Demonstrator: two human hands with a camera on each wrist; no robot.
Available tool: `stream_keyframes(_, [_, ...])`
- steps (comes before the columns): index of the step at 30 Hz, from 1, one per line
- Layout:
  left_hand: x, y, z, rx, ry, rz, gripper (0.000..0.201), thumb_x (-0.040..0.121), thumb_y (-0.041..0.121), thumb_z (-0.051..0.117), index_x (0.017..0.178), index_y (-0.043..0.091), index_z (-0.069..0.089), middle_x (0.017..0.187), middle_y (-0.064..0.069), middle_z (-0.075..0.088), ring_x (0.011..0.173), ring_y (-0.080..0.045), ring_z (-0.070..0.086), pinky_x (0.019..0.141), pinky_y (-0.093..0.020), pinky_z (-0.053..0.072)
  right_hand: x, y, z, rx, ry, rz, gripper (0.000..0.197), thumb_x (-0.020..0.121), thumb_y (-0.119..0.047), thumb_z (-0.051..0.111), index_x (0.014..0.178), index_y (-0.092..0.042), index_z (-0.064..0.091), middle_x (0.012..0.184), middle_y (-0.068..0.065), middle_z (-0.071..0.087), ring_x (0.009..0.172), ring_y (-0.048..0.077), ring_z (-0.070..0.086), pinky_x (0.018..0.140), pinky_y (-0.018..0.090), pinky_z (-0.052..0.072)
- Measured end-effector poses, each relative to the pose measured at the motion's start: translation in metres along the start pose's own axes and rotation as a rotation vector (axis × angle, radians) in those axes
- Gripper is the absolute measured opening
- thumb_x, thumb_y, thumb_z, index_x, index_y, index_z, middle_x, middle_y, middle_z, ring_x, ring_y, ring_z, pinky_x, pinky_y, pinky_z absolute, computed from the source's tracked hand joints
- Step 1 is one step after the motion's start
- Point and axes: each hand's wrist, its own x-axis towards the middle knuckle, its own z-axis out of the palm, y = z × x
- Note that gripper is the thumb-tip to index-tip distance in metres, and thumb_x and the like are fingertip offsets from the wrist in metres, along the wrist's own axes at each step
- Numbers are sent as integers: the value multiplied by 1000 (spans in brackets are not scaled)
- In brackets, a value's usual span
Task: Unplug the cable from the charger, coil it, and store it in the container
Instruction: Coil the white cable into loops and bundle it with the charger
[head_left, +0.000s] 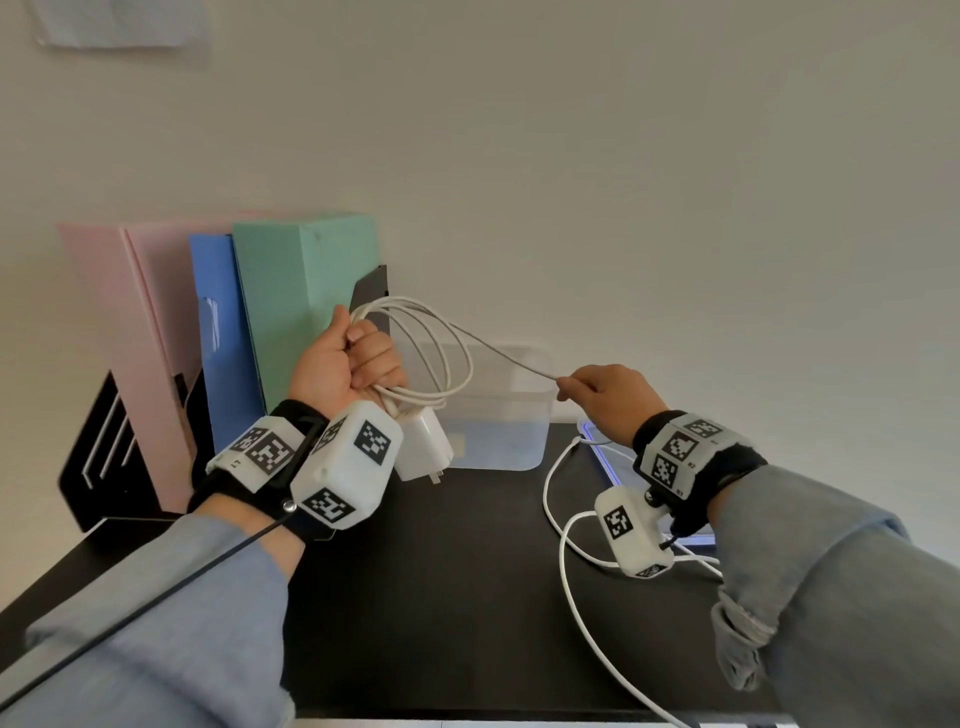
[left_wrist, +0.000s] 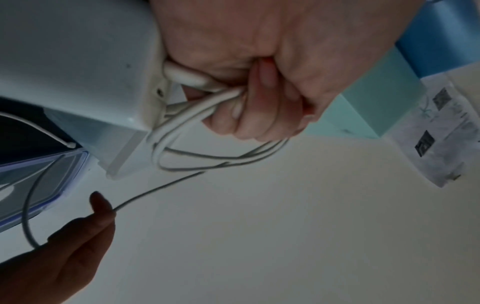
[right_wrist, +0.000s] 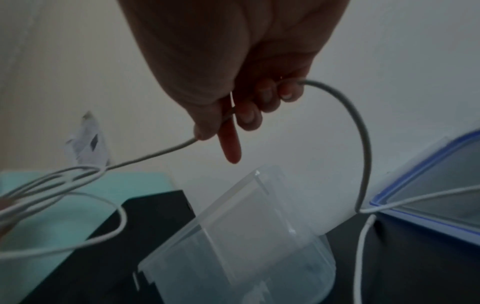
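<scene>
My left hand (head_left: 358, 358) grips several coiled loops of thin white cable (head_left: 441, 358), right-hand fingers (head_left: 569, 387) pinch the slack; clear plastic container (head_left: 524, 441) waits at centre frame.

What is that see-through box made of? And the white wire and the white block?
The container looks like clear, slightly frosted plastic: the wall shows through it. The cable seems to have a smooth, matte white rubbery coat, since it bends into soft loops in the left hand. The charger looks like hard, glossy white plastic, with metal prongs.
</scene>
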Motion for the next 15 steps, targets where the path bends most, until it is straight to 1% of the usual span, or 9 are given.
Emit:
stream_keyframes(1, [1,0,0,12,33,17,63,94,51,22,43,20,45,35,5,21,40,-6,7,37,-16,27,0,-1,1,-39,-11,-14,36,95,-38,40,93,-16,68,74,4,61,71,21,55,70,33,43])
stream_keyframes(3, [1,3,-3,0,59,34,64,94,51,21,43,21,44,33,5,30,41,-6,7,38,-15,26,0,-2,2,-73,-25,-34,35,97,-36,38,102,-15,65,86,4,63,82,23,55,73,32,43])
stream_keyframes(5, [1,9,-9,-18,60,48,64,94,51,21,43,21,44,33,6,32,40,-5,8,38,-16,26,-1,-1,1,-38,-39,-31,34,97,-36,38,107,-16,64,90,3,63,83,21,53,74,31,42])
stream_keyframes(6, [1,12,-12,-25,54,55,64,95,51,21,43,22,44,33,5,33,40,-5,9,38,-16,27,-1,0,0,-9,-46,-24,34,97,-35,39,108,-16,64,89,3,62,78,19,53,72,30,42])
stream_keyframes(8, [0,18,-18,-70,22,60,61,94,51,23,45,21,45,33,4,35,40,-4,12,38,-16,30,-3,2,-2,27,-57,-3,33,97,-35,40,107,-15,65,79,2,59,67,15,50,63,27,41])
stream_keyframes(9, [-1,20,-18,-87,11,58,60,93,51,24,46,20,45,34,4,36,39,-4,13,39,-16,31,-3,2,-2,29,-57,3,34,97,-35,40,107,-14,65,78,2,59,66,15,49,62,27,40])
stream_keyframes(11, [0,20,-18,-63,51,71,63,94,53,21,44,21,45,33,4,35,32,-5,16,38,-15,29,-3,2,0,24,-32,3,33,97,-32,40,107,-12,64,80,4,60,71,18,51,66,28,40])
stream_keyframes(13, [0,16,-12,-14,108,90,67,95,55,18,42,22,44,32,4,32,26,-5,24,38,-15,27,-3,-1,3,54,33,-2,23,96,-27,41,105,-14,58,69,-1,54,64,17,49,60,28,40])
stream_keyframes(15, [1,11,-8,19,158,106,68,95,55,18,41,22,45,32,5,30,26,-5,26,37,-14,27,-5,-8,4,48,90,-24,12,94,-24,41,99,-18,50,63,-1,50,60,21,50,59,32,43])
